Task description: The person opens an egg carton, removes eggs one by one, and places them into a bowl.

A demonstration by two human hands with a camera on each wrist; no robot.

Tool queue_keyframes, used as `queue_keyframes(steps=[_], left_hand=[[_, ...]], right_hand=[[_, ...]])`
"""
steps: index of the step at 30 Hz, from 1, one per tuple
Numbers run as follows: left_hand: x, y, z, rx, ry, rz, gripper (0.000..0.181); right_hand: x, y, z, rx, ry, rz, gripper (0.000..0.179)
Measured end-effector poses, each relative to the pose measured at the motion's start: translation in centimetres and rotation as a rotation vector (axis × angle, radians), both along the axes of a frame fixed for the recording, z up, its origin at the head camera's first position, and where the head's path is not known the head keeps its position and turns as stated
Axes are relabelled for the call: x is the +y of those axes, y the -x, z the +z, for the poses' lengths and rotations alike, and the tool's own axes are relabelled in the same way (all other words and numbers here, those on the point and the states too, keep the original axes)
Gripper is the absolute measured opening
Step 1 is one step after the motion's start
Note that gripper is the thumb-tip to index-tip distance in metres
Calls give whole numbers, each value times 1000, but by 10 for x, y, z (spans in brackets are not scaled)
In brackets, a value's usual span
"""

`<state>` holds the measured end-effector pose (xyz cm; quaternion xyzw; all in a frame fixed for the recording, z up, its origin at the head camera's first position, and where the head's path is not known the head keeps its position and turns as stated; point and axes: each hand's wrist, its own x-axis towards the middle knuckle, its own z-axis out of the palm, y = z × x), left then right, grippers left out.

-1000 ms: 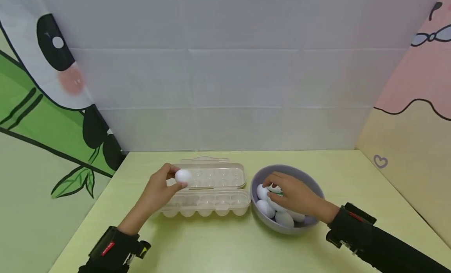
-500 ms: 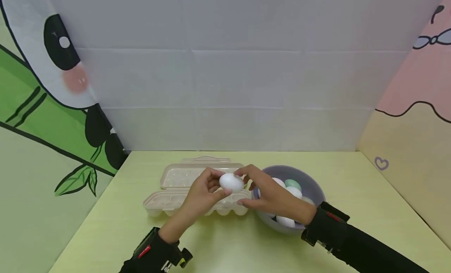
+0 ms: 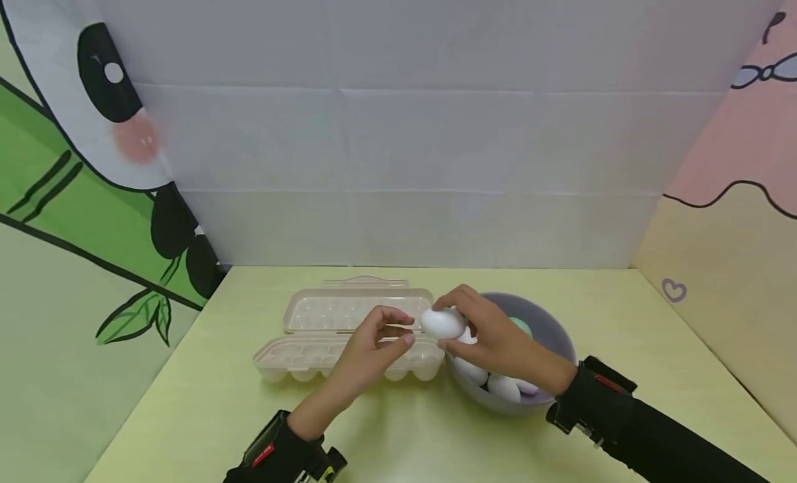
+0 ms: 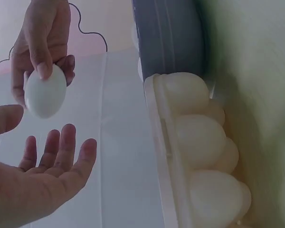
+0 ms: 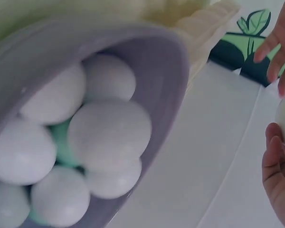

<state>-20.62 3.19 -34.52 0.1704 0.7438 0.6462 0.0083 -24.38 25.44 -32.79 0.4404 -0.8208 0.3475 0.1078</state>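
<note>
A white egg (image 3: 443,324) is pinched between the thumb and fingers of my right hand (image 3: 492,334), held up over the left rim of the purple-grey bowl (image 3: 554,324). Just left of it my left hand (image 3: 370,351) has its fingers spread and slightly bent, with nothing in them. In the left wrist view a gap shows between the left fingertips and the egg (image 4: 45,92). Under and behind the left hand lies the clear plastic egg carton (image 3: 292,355), its lid (image 3: 330,310) folded back. Several white eggs and some pale green ones fill the bowl, seen closely in the right wrist view.
The pale yellow table (image 3: 205,372) reaches back to a white sheet (image 3: 398,158). Printed side walls stand left and right, with a green-and-black cartoon (image 3: 124,213) on the left one. The bowl sits right beside the carton.
A second ago my left hand held the egg over the carton and my right was in the bowl. Both hands met at the egg; now only the right holds it, drawn slightly right.
</note>
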Motion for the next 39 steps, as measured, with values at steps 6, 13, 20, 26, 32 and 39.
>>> queue_keyframes(steps=[6,13,20,26,32,39], left_hand=[[-21,-3,4,21,31,56,23],[-49,-5,6,30,30,102,22],[-63,-8,2,-18,49,151,21],[-69,-9,-1,-36,50,158,21],[-74,-9,-3,-11,56,177,21],[-77,-9,-5,-38,44,155,22]], right_hand=[[38,13,-3,-32,-1,-122,41],[84,31,-11,13,-46,-275,41],[116,36,-30,-48,-155,-435,34],[129,34,-48,-111,-282,-514,32],[133,31,-59,-40,-348,-511,34],[133,34,-66,94,-392,-477,35]])
